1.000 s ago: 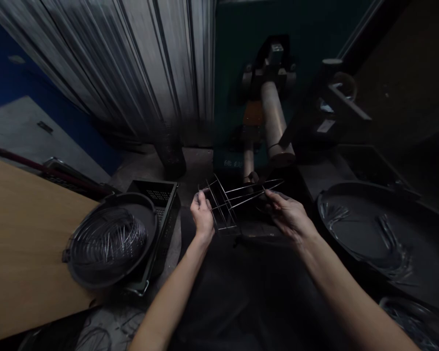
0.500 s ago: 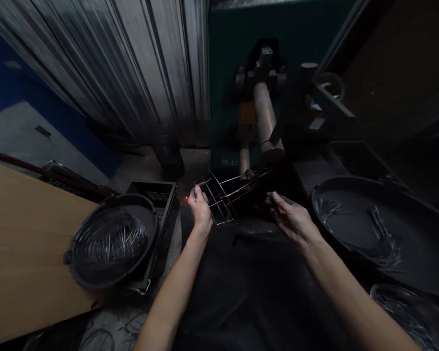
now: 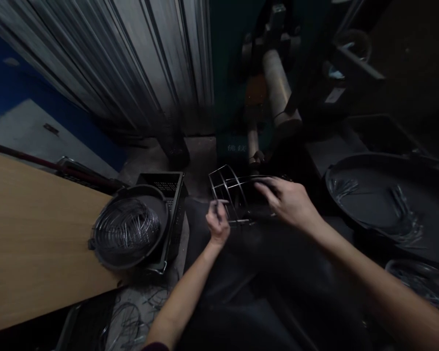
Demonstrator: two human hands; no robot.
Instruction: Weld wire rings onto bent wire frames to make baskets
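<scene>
Head view: wire frame (image 3: pixel 226 185) thin, silvery, gridlike.

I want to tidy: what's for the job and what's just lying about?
For the job:
thin silvery wire frame, between left hand and right hand
probably grey wire rings in round black tray
probably dark-green machine with metal cylinders

Seemingly lying about:
loose dark wires on grey floor
tan wood-look board

"佛" (image 3: pixel 231 148) plus one unclear character (image 3: pixel 242 148) on the green machine (image 3: pixel 227 97)
</scene>
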